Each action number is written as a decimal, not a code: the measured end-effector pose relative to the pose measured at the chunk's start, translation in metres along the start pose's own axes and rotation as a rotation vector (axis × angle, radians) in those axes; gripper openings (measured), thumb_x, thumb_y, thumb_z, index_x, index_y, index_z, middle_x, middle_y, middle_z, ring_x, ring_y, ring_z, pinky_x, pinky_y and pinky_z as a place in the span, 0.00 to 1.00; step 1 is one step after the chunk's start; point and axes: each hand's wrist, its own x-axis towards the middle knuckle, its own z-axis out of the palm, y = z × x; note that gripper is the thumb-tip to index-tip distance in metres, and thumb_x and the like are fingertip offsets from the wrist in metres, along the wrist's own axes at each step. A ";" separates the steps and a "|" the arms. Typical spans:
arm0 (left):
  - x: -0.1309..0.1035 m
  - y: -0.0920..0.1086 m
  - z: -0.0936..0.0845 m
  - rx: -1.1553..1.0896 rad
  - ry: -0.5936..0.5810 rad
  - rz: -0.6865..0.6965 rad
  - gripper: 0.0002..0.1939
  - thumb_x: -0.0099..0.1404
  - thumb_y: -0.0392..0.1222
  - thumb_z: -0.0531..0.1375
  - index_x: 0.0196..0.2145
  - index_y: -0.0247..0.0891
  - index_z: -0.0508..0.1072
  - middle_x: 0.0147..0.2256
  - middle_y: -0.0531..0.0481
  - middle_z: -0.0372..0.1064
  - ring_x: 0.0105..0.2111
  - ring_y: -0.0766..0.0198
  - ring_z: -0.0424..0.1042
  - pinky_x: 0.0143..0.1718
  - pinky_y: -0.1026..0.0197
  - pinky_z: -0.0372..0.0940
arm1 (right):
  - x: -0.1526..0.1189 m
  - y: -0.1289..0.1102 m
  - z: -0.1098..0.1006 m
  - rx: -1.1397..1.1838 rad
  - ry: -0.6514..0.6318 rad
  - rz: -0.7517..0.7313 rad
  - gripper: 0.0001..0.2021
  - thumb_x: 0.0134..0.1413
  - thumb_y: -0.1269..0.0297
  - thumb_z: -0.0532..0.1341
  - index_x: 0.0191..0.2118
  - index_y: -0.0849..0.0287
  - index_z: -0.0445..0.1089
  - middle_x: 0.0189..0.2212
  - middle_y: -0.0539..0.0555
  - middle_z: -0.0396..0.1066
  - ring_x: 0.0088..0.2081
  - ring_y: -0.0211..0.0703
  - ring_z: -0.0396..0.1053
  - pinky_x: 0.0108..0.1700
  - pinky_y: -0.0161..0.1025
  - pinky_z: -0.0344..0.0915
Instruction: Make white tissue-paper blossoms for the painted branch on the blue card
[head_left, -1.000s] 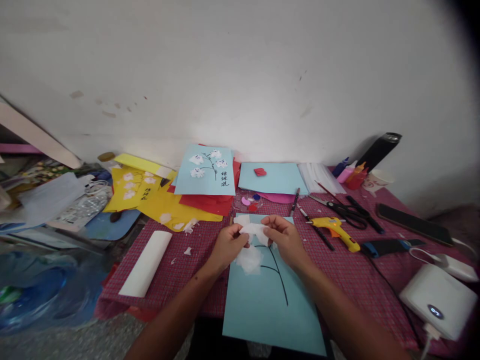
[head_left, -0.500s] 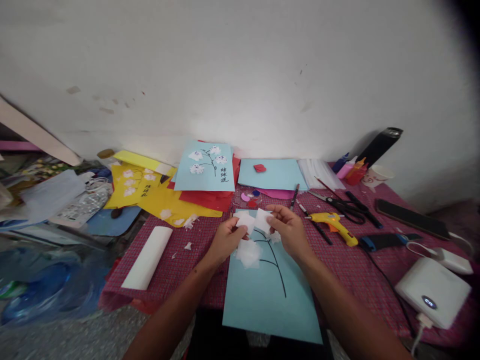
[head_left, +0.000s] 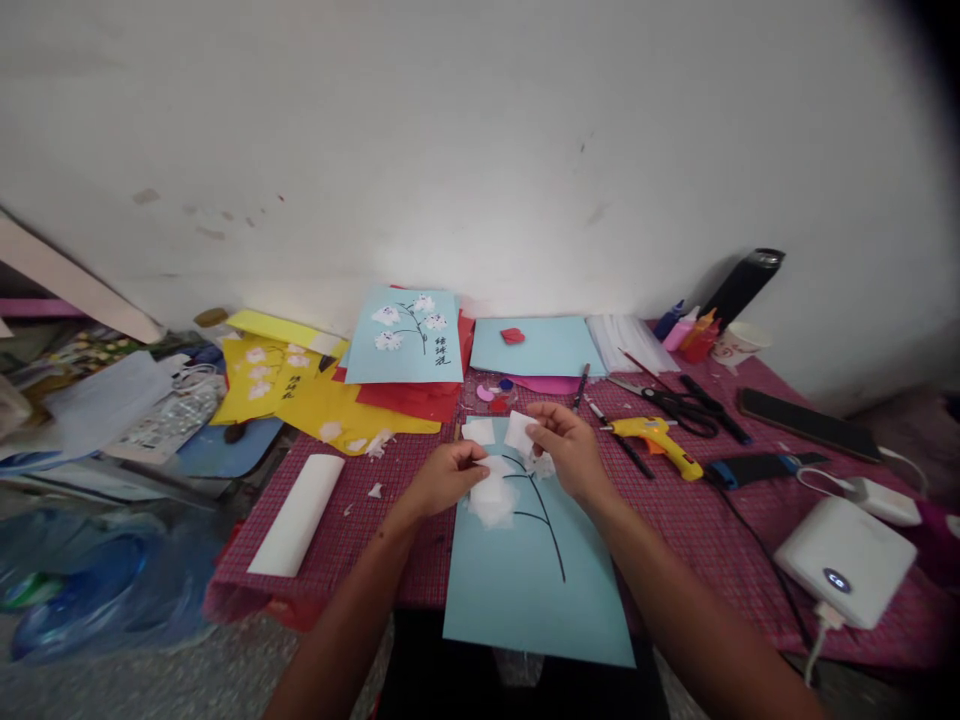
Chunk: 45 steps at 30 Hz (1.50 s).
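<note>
A light blue sheet [head_left: 517, 600] lies before me with a black drawn stem and branches. Layered white tissue paper [head_left: 493, 505] sits at its left, over a branch end. My left hand [head_left: 448, 477] is closed at the upper edge of that pile, thumb and forefinger pinching a thin white tissue piece. Just above it, a white tissue square [head_left: 478, 431] rests near the sheet's top left corner. My right hand [head_left: 566, 445] pinches another white paper square [head_left: 519, 431], held over the sheet's top. A crumpled white tuft [head_left: 541, 465] shows under the right fingers.
A finished flower picture [head_left: 405, 340] lies on red sheets at the back. To the right are a yellow glue gun [head_left: 656, 440], black scissors [head_left: 682, 412], a phone [head_left: 810, 422] and a white power bank [head_left: 846, 560]. A white paper roll [head_left: 296, 515] lies left.
My left hand has moved down and left, away from the square it pinched, which now lies at the sheet's top left. My right hand still holds its square. The view has shifted slightly.
</note>
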 end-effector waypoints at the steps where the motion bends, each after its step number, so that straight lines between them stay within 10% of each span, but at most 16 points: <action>1: 0.001 -0.001 0.000 0.011 0.023 0.013 0.07 0.57 0.40 0.61 0.32 0.34 0.73 0.28 0.51 0.70 0.26 0.68 0.66 0.27 0.66 0.57 | 0.001 0.000 -0.001 0.003 -0.005 -0.008 0.13 0.48 0.64 0.64 0.42 0.58 0.70 0.23 0.45 0.63 0.21 0.32 0.60 0.22 0.31 0.57; 10: 0.013 -0.011 -0.007 -0.527 0.316 -0.011 0.12 0.51 0.42 0.67 0.30 0.35 0.69 0.21 0.56 0.66 0.16 0.73 0.61 0.18 0.68 0.53 | 0.016 -0.005 -0.002 0.045 0.011 -0.014 0.15 0.43 0.65 0.65 0.41 0.60 0.68 0.26 0.46 0.65 0.24 0.34 0.61 0.24 0.32 0.59; 16: 0.015 -0.006 -0.012 -0.770 0.347 0.006 0.15 0.47 0.40 0.69 0.30 0.34 0.69 0.23 0.54 0.69 0.18 0.71 0.65 0.21 0.66 0.60 | -0.014 -0.019 0.009 -0.470 -0.071 -0.221 0.12 0.52 0.65 0.60 0.43 0.59 0.68 0.32 0.52 0.70 0.31 0.40 0.67 0.34 0.38 0.64; 23: 0.014 -0.004 -0.012 -0.835 0.352 0.020 0.16 0.44 0.39 0.71 0.30 0.34 0.70 0.25 0.53 0.71 0.25 0.68 0.69 0.31 0.63 0.65 | -0.070 -0.012 0.024 -1.125 -0.654 -0.508 0.19 0.51 0.72 0.57 0.51 0.59 0.68 0.41 0.60 0.72 0.44 0.51 0.68 0.48 0.48 0.62; 30: 0.012 -0.012 -0.005 -0.795 0.271 0.021 0.16 0.45 0.40 0.71 0.30 0.33 0.71 0.28 0.51 0.72 0.25 0.68 0.70 0.30 0.63 0.64 | -0.061 -0.028 0.012 -0.799 -0.223 -0.276 0.09 0.56 0.63 0.57 0.41 0.58 0.70 0.35 0.55 0.72 0.36 0.44 0.69 0.39 0.41 0.65; 36: 0.009 -0.014 0.000 -0.656 0.110 0.001 0.16 0.47 0.39 0.70 0.33 0.32 0.73 0.28 0.50 0.72 0.25 0.69 0.68 0.29 0.65 0.62 | -0.029 -0.007 0.031 -0.518 -0.128 -0.101 0.17 0.51 0.55 0.61 0.44 0.60 0.67 0.32 0.51 0.72 0.28 0.38 0.66 0.31 0.36 0.63; 40: 0.008 -0.014 0.002 -0.575 0.045 -0.001 0.16 0.47 0.39 0.69 0.34 0.31 0.74 0.29 0.50 0.71 0.25 0.69 0.68 0.29 0.66 0.60 | -0.021 -0.005 0.038 -0.586 -0.096 -0.150 0.12 0.53 0.56 0.59 0.25 0.59 0.67 0.21 0.48 0.67 0.25 0.38 0.63 0.28 0.34 0.58; 45: 0.011 -0.014 0.000 -0.594 0.244 0.042 0.15 0.45 0.38 0.70 0.32 0.32 0.73 0.29 0.49 0.71 0.26 0.69 0.68 0.29 0.66 0.61 | -0.031 -0.020 0.021 -0.516 0.063 -0.079 0.12 0.54 0.56 0.57 0.26 0.59 0.67 0.17 0.47 0.65 0.19 0.37 0.61 0.23 0.33 0.55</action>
